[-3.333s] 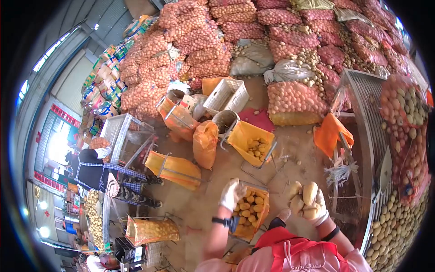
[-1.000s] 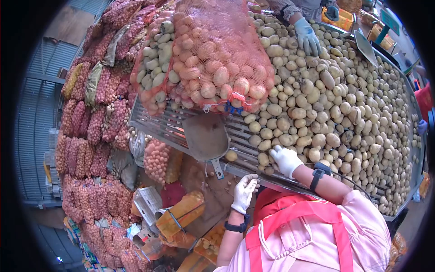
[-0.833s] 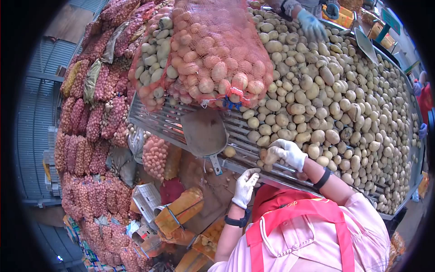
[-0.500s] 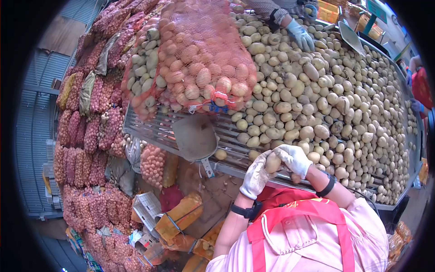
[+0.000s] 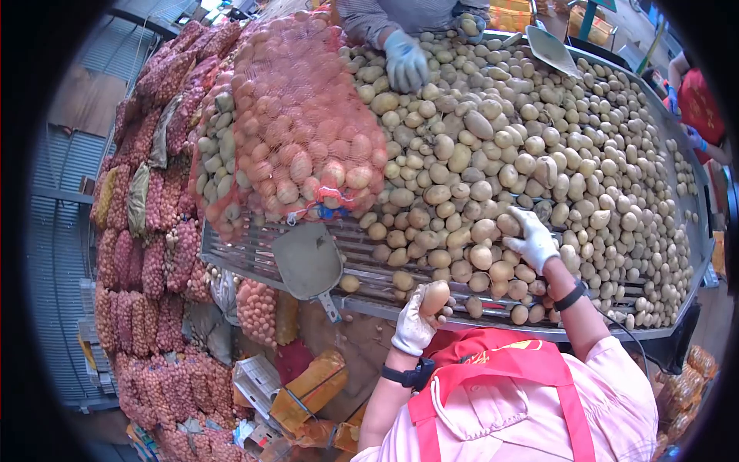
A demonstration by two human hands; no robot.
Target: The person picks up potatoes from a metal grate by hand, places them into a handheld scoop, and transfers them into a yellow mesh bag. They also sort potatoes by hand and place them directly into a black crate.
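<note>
The left hand (image 5: 414, 325) grips a potato (image 5: 435, 296) at the table's near edge. Just right and farther in, the right hand (image 5: 533, 240) curls its fingers onto the potatoes (image 5: 500, 271) heaped on the slatted table (image 5: 239, 256). Slats show along the near edge. A scoop (image 5: 308, 262) lies left, its handle over the rim; floor (image 5: 362, 327) shows below. Farther, a net sack (image 5: 304, 146) covers the left end. At the far edge, a co-worker's gloved hand (image 5: 406, 61) touches the heap; stacked sacks (image 5: 146, 269) stand left of the table.
</note>
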